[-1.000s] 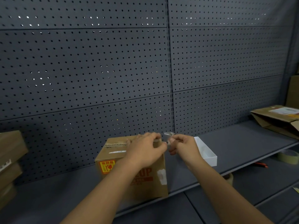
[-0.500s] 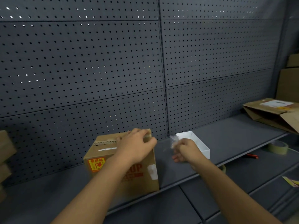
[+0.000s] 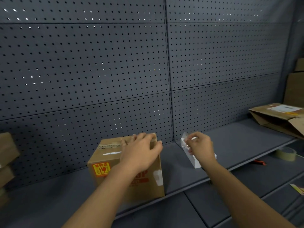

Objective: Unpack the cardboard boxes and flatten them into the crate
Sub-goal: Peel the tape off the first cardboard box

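Seen from a head-worn camera at dark grey metal shelving (image 3: 230,142) backed by perforated grey pegboard panels (image 3: 82,71). On the shelf, left of centre, a small brown cardboard box (image 3: 105,162), upright, flaps closed, a torn strip of tape across its top. On its front face, an orange-and-yellow fragile-goods sticker (image 3: 100,169) with a broken-glass symbol; beside it red print partly hidden by the forearm, only the letters "UP" readable; a scrap of white tape at the lower right corner. Left hand (image 3: 141,152) resting on the box's top right edge, fingers curled over the rim and gripping it. Right hand (image 3: 199,146) raised just to the right of the box, apart from it, fingertips pinching a crumpled piece of clear plastic tape (image 3: 186,142). Behind that hand, a shallow white open tray (image 3: 196,162) on the shelf. At far right, a flattened brown cardboard box (image 3: 278,119) lying on the shelf, bearing a white shipping label with text too small to read. On the lower shelf, a roll of beige tape (image 3: 286,153) and a small red-and-black tool (image 3: 259,162). At the left edge, stacked brown cartons (image 3: 6,162).
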Motion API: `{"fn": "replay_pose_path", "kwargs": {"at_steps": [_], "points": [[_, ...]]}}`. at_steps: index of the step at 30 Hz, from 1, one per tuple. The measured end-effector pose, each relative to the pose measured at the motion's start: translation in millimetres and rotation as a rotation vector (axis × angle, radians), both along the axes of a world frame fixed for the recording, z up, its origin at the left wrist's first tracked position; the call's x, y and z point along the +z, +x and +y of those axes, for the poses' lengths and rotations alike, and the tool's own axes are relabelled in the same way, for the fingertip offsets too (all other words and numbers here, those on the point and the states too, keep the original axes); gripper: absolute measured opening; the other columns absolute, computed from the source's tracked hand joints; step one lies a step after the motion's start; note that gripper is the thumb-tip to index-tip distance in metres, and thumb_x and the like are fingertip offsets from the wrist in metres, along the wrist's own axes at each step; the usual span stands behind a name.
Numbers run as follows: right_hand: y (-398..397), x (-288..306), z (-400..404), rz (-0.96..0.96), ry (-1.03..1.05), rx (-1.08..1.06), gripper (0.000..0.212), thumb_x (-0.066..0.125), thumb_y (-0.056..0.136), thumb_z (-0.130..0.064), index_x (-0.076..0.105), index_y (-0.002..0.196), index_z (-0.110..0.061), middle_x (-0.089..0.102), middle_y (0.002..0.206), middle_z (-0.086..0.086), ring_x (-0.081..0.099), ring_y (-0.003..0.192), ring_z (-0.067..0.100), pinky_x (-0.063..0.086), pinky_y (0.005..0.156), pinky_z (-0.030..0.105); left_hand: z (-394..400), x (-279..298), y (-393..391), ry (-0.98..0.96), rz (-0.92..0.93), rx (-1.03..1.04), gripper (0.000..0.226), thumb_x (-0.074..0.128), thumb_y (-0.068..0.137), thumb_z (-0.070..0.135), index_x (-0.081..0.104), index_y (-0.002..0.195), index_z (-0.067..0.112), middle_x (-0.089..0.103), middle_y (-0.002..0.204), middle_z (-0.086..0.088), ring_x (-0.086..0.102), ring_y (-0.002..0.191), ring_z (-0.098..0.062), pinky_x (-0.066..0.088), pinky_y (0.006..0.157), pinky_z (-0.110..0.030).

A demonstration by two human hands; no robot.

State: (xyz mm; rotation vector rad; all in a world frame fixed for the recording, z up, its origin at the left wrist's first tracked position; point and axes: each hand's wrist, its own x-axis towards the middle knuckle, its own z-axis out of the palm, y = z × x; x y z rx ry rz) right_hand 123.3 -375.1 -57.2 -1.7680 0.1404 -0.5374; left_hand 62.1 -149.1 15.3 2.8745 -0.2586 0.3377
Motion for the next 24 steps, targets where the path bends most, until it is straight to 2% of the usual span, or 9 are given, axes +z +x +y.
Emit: {"fn": "replay_pose_path", "kwargs": {"at_steps": [4, 7, 10, 15, 16, 18, 20, 22, 24], "points": [[19.5, -12.2, -31.3, 0.106, -0.255, -0.139, 0.026, 0.071, 0.095, -0.022, 0.065, 0.073, -0.010, 0.068, 0.071, 0.012, 0.066, 0.062, 0.033, 0.058, 0.060, 0.044, 0.0, -1.9, 0.4, 0.009, -0.010, 0.001, 0.060, 0.022, 0.101, 0.069, 0.038, 0.153, 0.042, 0.036, 0.164, 0.010, 0.025, 0.155, -0.026, 0.009, 0.124, -0.066], [34.8, -20.9, -42.6, 0.197, -0.394, -0.164, 0.039, 0.060, 0.102, -0.019, 0.049, 0.067, -0.003, 0.057, 0.066, 0.014, 0.051, 0.060, 0.029, 0.039, 0.054, 0.034, -0.3, -2.8, 0.3, 0.023, -0.016, 0.001, 0.060, 0.020, 0.102, 0.068, 0.037, 0.154, 0.042, 0.036, 0.164, 0.009, 0.025, 0.155, -0.026, 0.009, 0.124, -0.066], [43.7, -19.5, -38.7, 0.294, -0.439, -0.133, 0.039, 0.048, 0.102, -0.012, 0.035, 0.066, -0.009, 0.042, 0.065, 0.007, 0.035, 0.057, 0.021, 0.026, 0.053, 0.028, -0.4, -2.9, 0.0, 0.029, -0.018, -0.004, 0.060, 0.018, 0.102, 0.067, 0.037, 0.153, 0.043, 0.037, 0.163, 0.010, 0.025, 0.155, -0.027, 0.008, 0.124, -0.066], [48.0, -15.7, -33.3, 0.401, -0.532, -0.006, 0.034, 0.040, 0.101, -0.014, 0.038, 0.067, -0.010, 0.047, 0.070, 0.007, 0.040, 0.062, 0.020, 0.030, 0.057, 0.031, 0.1, -3.8, 0.0, 0.039, -0.014, -0.016, 0.059, 0.017, 0.102, 0.066, 0.036, 0.153, 0.042, 0.036, 0.162, 0.010, 0.024, 0.155, -0.027, 0.009, 0.124, -0.066], [48.0, -15.6, -33.8, 0.417, -0.558, 0.014, 0.032, 0.040, 0.102, -0.014, 0.044, 0.071, -0.008, 0.052, 0.075, 0.008, 0.044, 0.065, 0.021, 0.034, 0.059, 0.031, 0.0, -3.9, 0.0, 0.043, -0.012, -0.019, 0.060, 0.016, 0.102, 0.066, 0.036, 0.153, 0.042, 0.035, 0.163, 0.010, 0.023, 0.156, -0.027, 0.008, 0.124, -0.066], [48.1, -15.0, -34.2, 0.401, -0.562, 0.033, 0.013, 0.043, 0.099, -0.009, 0.055, 0.096, -0.007, 0.056, 0.087, 0.011, 0.049, 0.071, 0.023, 0.038, 0.062, 0.032, 0.3, -4.9, 1.0, 0.044, -0.012, -0.025, 0.060, 0.015, 0.102, 0.066, 0.035, 0.154, 0.042, 0.033, 0.164, 0.010, 0.022, 0.156, -0.027, 0.007, 0.124, -0.066], [44.2, -12.4, -31.2, 0.352, -0.462, 0.058, 0.021, 0.049, 0.096, -0.003, 0.041, 0.115, -0.008, 0.053, 0.091, 0.012, 0.049, 0.074, 0.025, 0.038, 0.062, 0.033, 0.1, -4.7, 0.6, 0.038, -0.018, -0.026, 0.060, 0.014, 0.102, 0.067, 0.034, 0.154, 0.042, 0.033, 0.164, 0.009, 0.022, 0.156, -0.027, 0.006, 0.124, -0.066], [38.5, -6.8, -25.2, 0.286, -0.367, 0.073, 0.031, 0.055, 0.096, -0.004, 0.032, 0.115, -0.009, 0.055, 0.090, 0.013, 0.050, 0.075, 0.026, 0.039, 0.060, 0.034, -0.1, -3.8, -0.7, 0.030, -0.021, -0.019, 0.060, 0.015, 0.103, 0.066, 0.034, 0.154, 0.042, 0.030, 0.165, 0.008, 0.019, 0.157, -0.027, 0.005, 0.124, -0.066], [33.3, 0.7, -18.3, 0.196, -0.323, 0.073, 0.023, 0.057, 0.097, -0.008, 0.042, 0.115, -0.010, 0.063, 0.094, 0.013, 0.057, 0.075, 0.025, 0.043, 0.058, 0.033, 0.4, -1.9, 0.2, -0.007, -0.004, -0.017, 0.058, 0.020, 0.103, 0.067, 0.034, 0.154, 0.042, 0.019, 0.170, 0.003, 0.008, 0.159, -0.028, 0.001, 0.125, -0.064]]}}
